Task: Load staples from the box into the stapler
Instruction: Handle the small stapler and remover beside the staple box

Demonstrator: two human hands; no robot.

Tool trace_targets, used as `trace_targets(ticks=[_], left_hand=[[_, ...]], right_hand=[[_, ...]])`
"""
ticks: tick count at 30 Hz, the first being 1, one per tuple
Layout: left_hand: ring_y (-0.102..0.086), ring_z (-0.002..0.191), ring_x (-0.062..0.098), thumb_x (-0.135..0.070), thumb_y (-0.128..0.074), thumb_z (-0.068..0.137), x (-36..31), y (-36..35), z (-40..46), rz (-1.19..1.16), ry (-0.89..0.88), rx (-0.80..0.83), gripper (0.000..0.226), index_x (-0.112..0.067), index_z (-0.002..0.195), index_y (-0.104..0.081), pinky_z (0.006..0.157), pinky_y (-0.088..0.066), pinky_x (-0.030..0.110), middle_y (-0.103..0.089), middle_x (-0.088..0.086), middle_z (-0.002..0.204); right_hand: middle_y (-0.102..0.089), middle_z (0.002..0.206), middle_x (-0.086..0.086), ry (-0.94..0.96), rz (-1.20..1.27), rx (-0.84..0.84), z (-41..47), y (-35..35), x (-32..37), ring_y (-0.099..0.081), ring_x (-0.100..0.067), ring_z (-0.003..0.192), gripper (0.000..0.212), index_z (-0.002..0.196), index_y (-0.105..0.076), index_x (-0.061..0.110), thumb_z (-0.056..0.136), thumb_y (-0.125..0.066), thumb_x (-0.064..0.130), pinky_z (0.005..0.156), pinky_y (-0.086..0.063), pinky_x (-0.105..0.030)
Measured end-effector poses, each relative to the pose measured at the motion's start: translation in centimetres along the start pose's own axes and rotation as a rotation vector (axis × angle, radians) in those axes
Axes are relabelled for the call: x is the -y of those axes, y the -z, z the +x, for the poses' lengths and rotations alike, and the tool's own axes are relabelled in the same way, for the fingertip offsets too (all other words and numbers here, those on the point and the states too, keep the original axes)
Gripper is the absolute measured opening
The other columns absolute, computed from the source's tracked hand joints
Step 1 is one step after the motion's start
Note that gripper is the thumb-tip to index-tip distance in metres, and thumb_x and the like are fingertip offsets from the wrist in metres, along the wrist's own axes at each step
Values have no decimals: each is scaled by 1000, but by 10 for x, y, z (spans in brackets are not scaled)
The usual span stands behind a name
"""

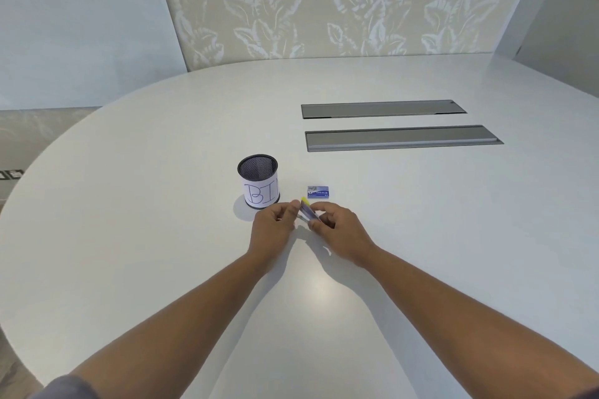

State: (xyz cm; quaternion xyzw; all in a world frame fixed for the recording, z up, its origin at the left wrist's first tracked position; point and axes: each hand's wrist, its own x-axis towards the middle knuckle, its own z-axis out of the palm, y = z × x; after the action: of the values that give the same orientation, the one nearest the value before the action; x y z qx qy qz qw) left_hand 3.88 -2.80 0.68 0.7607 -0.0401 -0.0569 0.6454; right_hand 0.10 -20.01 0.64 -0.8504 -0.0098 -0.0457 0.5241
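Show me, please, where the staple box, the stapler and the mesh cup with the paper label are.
staple box [319, 192]: head view, on its blue top face.
stapler [307, 212]: head view, on its bluish body between both hands.
mesh cup [261, 196]: head view, on the white paper label.

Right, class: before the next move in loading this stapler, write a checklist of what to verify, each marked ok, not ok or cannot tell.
1. Stapler held in both hands, left hand and right hand: ok.
2. Stapler lifted off the table: cannot tell.
3. Stapler opened for loading: cannot tell, too small.
4. Staple box within reach, just beyond the hands: ok.
5. Staple box open: not ok, looks closed.
6. Mesh cup apart from the hands: ok.
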Motion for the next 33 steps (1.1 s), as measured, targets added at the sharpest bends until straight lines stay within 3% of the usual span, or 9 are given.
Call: trace_targets(ticks=[2, 6, 12, 16, 19, 23, 26, 30, 33], left_hand=[[-64, 67, 6, -33, -64, 97, 0, -2, 1, -153, 48, 34, 15, -24, 102, -75, 64, -52, 19, -73, -1, 86], [-64, 75, 16, -11, -62, 98, 1, -8, 3, -376, 132, 73, 14, -11, 109, -71, 71, -56, 22, -72, 6, 89], [-66, 74, 17, -15, -65, 97, 0, -10, 6, -472, 193, 89, 14, -7, 108, -69, 72, -56, 24, -72, 5, 89], [-70, 76, 22, -19, -63, 98, -1, -13, 4, -439, 192, 96, 22, 0, 108, -68, 75, -61, 31, -76, 16, 94], [-71, 80, 28, -24, -58, 101, -3, -15, 3, -382, 177, 123, 30, 3, 107, -70, 75, -62, 34, -76, 23, 98], [-73, 88, 35, -27, -52, 104, -5, -15, 4, -318, 175, 171, 35, 1, 109, -71, 90, -59, 45, -75, 25, 101], [-74, 94, 37, -25, -49, 105, -4, -14, 2, -260, 142, 222, 33, -4, 106, -75, 95, -57, 47, -77, 20, 99], [-71, 100, 43, -26, -48, 105, -1, -14, 2, -202, 112, 271, 33, -7, 106, -75, 99, -54, 50, -77, 20, 101], [-72, 103, 40, -24, -50, 105, -1, -14, 3, -220, 126, 273, 31, -7, 106, -76, 100, -54, 47, -77, 18, 103]], right_hand=[[-63, 72, -13, -47, 115, 9, 2, -3, 3, -53, -16, 60, 31, 129, -64, 23, 97, -64, 19, 62, -46, -30], [-60, 70, 10, -96, 279, -10, 4, -9, 3, -60, -13, 62, 29, 126, -66, 21, 99, -58, 14, 68, -51, -38], [-49, 79, -12, -114, 289, 4, 3, -8, -1, -53, -23, 74, 53, 146, -44, 22, 99, -61, 8, 66, -51, -35], [-54, 89, -17, -99, 286, 38, 3, -9, -2, -58, -26, 81, 55, 148, -43, 21, 98, -64, 11, 70, -55, -37], [-56, 91, -20, -94, 280, 46, 4, -8, -3, -60, -28, 83, 56, 149, -42, 19, 98, -63, 10, 75, -57, -45], [-59, 90, -22, -87, 248, 55, 4, -8, -3, -63, -26, 81, 60, 152, -39, 19, 99, -63, 11, 77, -59, -45], [-60, 81, -14, -75, 205, 66, 4, -8, -4, -62, -22, 77, 62, 154, -36, 20, 99, -63, 13, 80, -58, -48], [-57, 68, 8, -56, 177, 77, 4, -8, -5, -58, -13, 71, 64, 156, -34, 22, 99, -63, 14, 75, -54, -37], [-55, 65, 12, -44, 145, 81, 4, -7, -5, -57, -11, 68, 65, 156, -33, 22, 99, -63, 15, 74, -53, -35]])
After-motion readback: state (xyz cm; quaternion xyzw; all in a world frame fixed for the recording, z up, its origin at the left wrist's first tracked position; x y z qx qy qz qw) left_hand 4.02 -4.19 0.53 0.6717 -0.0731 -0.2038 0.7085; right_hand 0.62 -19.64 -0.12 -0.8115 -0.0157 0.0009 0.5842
